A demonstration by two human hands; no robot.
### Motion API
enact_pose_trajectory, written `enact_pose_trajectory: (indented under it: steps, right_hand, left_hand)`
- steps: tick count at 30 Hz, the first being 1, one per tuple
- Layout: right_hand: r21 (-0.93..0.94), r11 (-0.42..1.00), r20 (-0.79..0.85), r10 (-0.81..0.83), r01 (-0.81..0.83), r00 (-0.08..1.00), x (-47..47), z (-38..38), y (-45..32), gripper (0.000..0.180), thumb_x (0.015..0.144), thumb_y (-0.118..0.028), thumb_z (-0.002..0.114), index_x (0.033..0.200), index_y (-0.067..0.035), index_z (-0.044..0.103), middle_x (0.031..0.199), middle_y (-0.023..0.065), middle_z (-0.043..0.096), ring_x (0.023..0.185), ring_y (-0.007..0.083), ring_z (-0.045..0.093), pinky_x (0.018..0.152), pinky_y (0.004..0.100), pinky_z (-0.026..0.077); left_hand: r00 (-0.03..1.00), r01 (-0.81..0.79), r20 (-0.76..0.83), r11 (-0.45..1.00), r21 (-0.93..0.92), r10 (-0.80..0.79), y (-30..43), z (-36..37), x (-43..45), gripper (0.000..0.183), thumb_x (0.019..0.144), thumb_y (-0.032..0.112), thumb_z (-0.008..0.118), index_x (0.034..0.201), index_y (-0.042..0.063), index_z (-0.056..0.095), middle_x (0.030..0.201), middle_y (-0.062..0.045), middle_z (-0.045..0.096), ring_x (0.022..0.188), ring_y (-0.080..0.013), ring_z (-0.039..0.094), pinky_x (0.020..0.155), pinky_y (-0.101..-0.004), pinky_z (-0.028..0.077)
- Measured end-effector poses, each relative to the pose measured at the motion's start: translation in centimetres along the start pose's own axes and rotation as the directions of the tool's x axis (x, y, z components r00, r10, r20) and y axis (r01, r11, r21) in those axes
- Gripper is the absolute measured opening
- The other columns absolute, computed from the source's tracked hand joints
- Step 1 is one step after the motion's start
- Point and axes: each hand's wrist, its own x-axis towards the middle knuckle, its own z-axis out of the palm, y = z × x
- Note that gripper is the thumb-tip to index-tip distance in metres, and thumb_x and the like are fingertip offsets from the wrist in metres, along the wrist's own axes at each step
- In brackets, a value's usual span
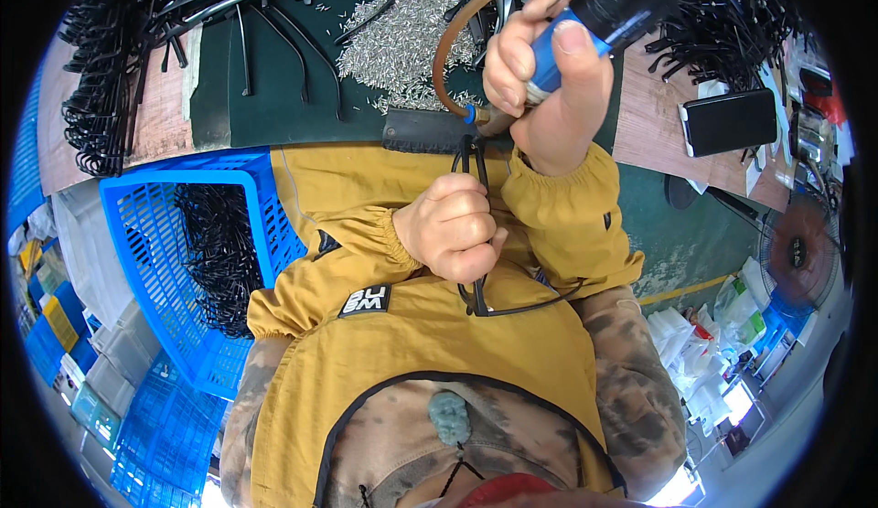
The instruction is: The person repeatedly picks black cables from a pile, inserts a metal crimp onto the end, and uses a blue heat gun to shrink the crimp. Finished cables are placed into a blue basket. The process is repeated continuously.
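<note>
My left hand [453, 228] is closed around a black eyeglass frame [511, 310], held above my lap in front of the apron. Parts of the frame stick out above and below the fist; the fingers hide its middle. Higher up, my right hand [557, 76] grips a pneumatic screwdriver [621, 4] by its blue and black body. A brown air hose [456, 24] loops to a brass fitting with a blue collar, close above the top of the eyeglass frame. Whether the tool touches the frame cannot be told. Beyond lies a heap of small silver screws [405, 48].
Black eyeglass temples [240, 0] lie loose across the green bench mat [267, 110]. Stacked black frames [99, 96] stand at the left. A blue basket [175, 179] holding many black eyeglass parts [216, 254] sits beside my lap. At right are a smartphone [731, 122] and a fan [799, 251].
</note>
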Motion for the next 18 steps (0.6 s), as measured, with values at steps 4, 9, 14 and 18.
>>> enact_pose_trajectory:
  steps: [4, 9, 14, 18]
  right_hand:
    - [0.148, 0.988, 0.081, 0.041, -0.052, 0.996, 0.8, -0.4, 0.2, 0.021, 0.099, -0.030, 0.055, 0.100, -0.009, 0.052, 0.068, 0.0033, 0.049, 0.050, 0.0096, 0.044, 0.041, 0.0228, 0.032]
    - [0.209, 0.977, 0.089, 0.021, -0.039, 0.996, 0.0, 0.3, -0.2, 0.022, 0.098, -0.027, 0.058, 0.106, -0.008, 0.052, 0.068, 0.0045, 0.050, 0.049, 0.0103, 0.045, 0.043, 0.0240, 0.034]
    - [0.095, 0.987, 0.199, 0.106, -0.127, 0.974, -2.2, 0.7, -2.1, 0.043, 0.092, -0.039, 0.063, 0.116, -0.006, 0.050, 0.071, 0.0049, 0.051, 0.049, 0.0123, 0.046, 0.042, 0.0238, 0.034]
    - [0.115, 0.973, 0.168, 0.182, -0.202, 0.969, -1.3, -3.3, -5.2, 0.042, 0.097, -0.041, 0.059, 0.118, -0.006, 0.051, 0.069, 0.0030, 0.048, 0.049, 0.0101, 0.042, 0.039, 0.0229, 0.030]
  left_hand:
    - [0.999, -0.038, -0.025, 0.997, -0.060, 0.037, -0.4, 0.2, -0.5, 0.031, 0.064, 0.016, 0.063, 0.090, 0.009, 0.047, 0.079, -0.005, 0.051, 0.071, -0.0241, 0.049, 0.076, -0.0395, 0.046]
    - [0.999, 0.027, 0.032, 0.994, -0.107, -0.023, 0.1, -0.6, -0.2, 0.030, 0.064, 0.017, 0.063, 0.089, 0.007, 0.048, 0.080, -0.007, 0.052, 0.071, -0.0261, 0.052, 0.073, -0.0399, 0.047]
    - [0.975, 0.210, -0.054, 0.972, -0.105, -0.216, 0.8, -0.7, 1.3, 0.026, 0.063, -0.001, 0.064, 0.083, 0.005, 0.049, 0.078, -0.011, 0.056, 0.071, -0.0305, 0.055, 0.072, -0.0441, 0.049]
    - [0.857, 0.371, -0.190, 0.829, -0.418, -0.479, 0.2, -1.2, 4.5, 0.021, 0.082, 0.001, 0.057, 0.095, 0.007, 0.041, 0.072, -0.007, 0.044, 0.062, -0.0202, 0.040, 0.064, -0.0378, 0.039]
